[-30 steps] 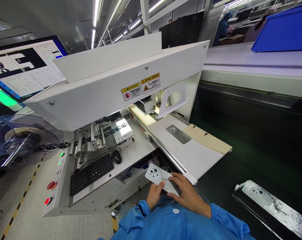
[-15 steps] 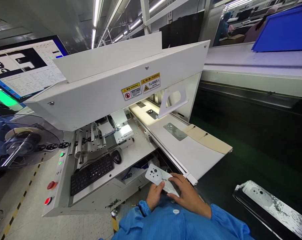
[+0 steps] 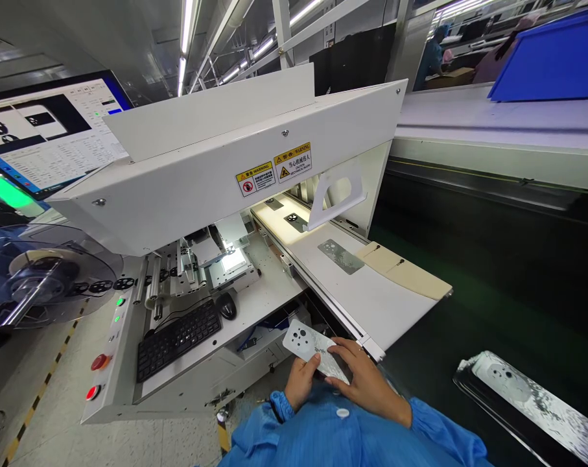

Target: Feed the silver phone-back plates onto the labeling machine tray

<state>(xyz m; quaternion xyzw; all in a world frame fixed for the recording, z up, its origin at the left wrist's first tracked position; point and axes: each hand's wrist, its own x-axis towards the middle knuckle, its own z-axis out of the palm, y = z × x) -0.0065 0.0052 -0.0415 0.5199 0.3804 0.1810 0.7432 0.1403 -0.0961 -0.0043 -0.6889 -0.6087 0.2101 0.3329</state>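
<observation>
We had the pale panel [image 3: 310, 342] near our body, to the left of the near end of the white conveyor [image 3: 366, 310], and the left hand [image 3: 299, 383] and the right hand [image 3: 366, 383] both had their grip closed on it. On the conveyor there lay a second panel [image 3: 341, 257], just beside the beige plate [image 3: 408, 271], while the keyboard [image 3: 179, 338] and the mouse [image 3: 226, 305] were on the worktop [image 3: 267, 288] at the left.

I'm in a bright blue long-slv. work smock [image 3: 317, 438], thin fabric w/ lots of soft creases & one pale oval btn. [image 3: 342, 412] on the front. L cuff [image 3: 281, 403] is gathered snug at the wrist; R sleeve [image 3: 437, 425], same blue, puffs out & wrinkles. My L hand [image 3: 301, 383] & R hand [image 3: 364, 383] are bare.
</observation>
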